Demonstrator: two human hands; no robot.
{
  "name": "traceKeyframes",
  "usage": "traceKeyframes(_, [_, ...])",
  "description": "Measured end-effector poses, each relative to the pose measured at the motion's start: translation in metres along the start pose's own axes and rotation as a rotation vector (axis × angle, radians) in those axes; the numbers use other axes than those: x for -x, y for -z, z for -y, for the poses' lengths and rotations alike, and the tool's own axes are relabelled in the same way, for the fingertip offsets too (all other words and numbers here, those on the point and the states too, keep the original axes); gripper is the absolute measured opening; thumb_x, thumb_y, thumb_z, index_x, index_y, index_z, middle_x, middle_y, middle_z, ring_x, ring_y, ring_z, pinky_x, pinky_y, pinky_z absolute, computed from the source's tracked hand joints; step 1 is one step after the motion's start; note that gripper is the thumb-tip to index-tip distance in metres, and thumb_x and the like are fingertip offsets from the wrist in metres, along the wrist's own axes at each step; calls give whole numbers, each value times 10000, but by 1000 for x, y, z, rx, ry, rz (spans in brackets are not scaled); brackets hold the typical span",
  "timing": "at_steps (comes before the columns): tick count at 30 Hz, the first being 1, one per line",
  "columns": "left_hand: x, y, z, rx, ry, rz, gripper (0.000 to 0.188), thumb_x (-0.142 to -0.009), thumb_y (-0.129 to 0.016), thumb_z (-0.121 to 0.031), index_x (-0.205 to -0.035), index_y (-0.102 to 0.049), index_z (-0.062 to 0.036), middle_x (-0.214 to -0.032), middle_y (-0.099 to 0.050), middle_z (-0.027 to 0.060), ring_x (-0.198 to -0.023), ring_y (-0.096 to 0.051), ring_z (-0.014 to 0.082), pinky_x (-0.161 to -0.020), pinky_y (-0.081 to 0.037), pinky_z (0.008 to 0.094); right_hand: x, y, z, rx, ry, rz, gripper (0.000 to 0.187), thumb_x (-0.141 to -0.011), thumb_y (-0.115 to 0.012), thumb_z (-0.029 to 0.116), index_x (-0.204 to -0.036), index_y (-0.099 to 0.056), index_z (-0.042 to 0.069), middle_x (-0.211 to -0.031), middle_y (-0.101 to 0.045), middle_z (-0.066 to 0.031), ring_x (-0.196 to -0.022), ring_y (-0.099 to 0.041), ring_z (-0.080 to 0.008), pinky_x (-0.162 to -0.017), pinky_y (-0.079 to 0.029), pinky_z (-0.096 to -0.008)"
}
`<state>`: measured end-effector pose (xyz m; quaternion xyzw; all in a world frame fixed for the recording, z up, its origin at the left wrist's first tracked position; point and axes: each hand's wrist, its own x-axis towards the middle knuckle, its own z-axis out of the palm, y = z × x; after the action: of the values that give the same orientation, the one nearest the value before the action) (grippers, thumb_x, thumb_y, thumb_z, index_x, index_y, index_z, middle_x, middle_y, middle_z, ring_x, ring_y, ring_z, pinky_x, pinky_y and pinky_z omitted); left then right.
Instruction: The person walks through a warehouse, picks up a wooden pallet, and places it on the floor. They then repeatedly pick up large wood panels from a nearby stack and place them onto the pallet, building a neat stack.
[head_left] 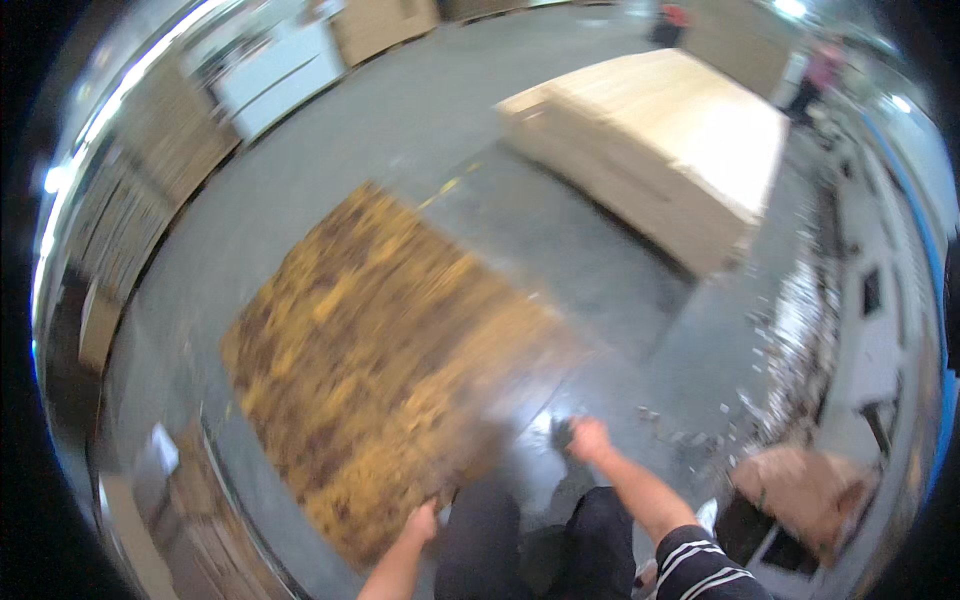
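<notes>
A large board (360, 350) with a mottled yellow and dark-brown face lies low before me, its near edge close to my knees. My left hand (422, 522) is closed at that near edge and appears to grip the board there. Off the board's right side, my right hand (590, 440) is closed round a small dark object (562, 433). Motion blur hides what kind of object it is. Glossy grey floor shows beneath that hand.
A thick stack of pale wooden sheets (640, 130) stands at far right. Crumpled clear plastic wrap (795, 325) and scraps lie along the right side, near a brown cardboard piece (805, 490). Stacked brown panels (180, 130) line the left. Another person (818, 75) is at the far right.
</notes>
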<state>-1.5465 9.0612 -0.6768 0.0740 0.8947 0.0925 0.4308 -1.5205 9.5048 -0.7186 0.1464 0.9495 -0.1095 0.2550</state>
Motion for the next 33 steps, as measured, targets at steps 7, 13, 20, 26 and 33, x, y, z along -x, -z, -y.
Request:
traceKeyframes(7, [121,134,-62,-197,-383,114,284,-804,-551,-191,-1033,-695,-104,-1013,-664,190,-987,-638,351,-860,-502,426,304,68,56,-487,-319,-80,390,-802,-616,274,-1123,-586,56,-1131,-597,-235,-1082,-564,-395,-897,-485,-466])
traceKeyframes(13, [131,183,-131,-461,-705,255,319,-764,-665,-145,-1065,-686,-41,-978,-702,159,-931,-678,269,-832,-522,348,483,96,112,-913,-992,-336,377,-816,-623,287,-1120,-617,65,-1078,-630,-219,-1028,-592,-392,-883,-485,-478])
traceKeyframes(20, [145,194,-209,-518,-890,375,315,-745,-676,-184,-1024,-691,-39,-936,-691,200,-864,-679,341,-764,-531,389,695,99,203,-310,-1677,-1461,304,-780,-660,183,-1053,-615,56,-1080,-623,-164,-1020,-553,-373,-914,-423,-448])
traceKeyframes(26, [182,161,-230,-949,-1172,301,311,-725,-656,-199,-1011,-710,-87,-884,-704,157,-872,-685,292,-766,-542,370,893,-9,315,-584,-3000,-824,857,-793,-680,481,-1462,-260,148,-1460,-350,-199,-1335,-335,-372,-1083,-268,-508])
traceKeyframes(33, [270,80,-229,-991,-1254,446,363,-727,-714,-283,-1046,-704,-111,-859,-691,181,-868,-686,294,-752,-539,366,961,-175,423,-1756,-2310,-1654,926,-775,-713,529,-1374,-347,-75,-1412,-412,-227,-1296,-407,-370,-1055,-340,-505])
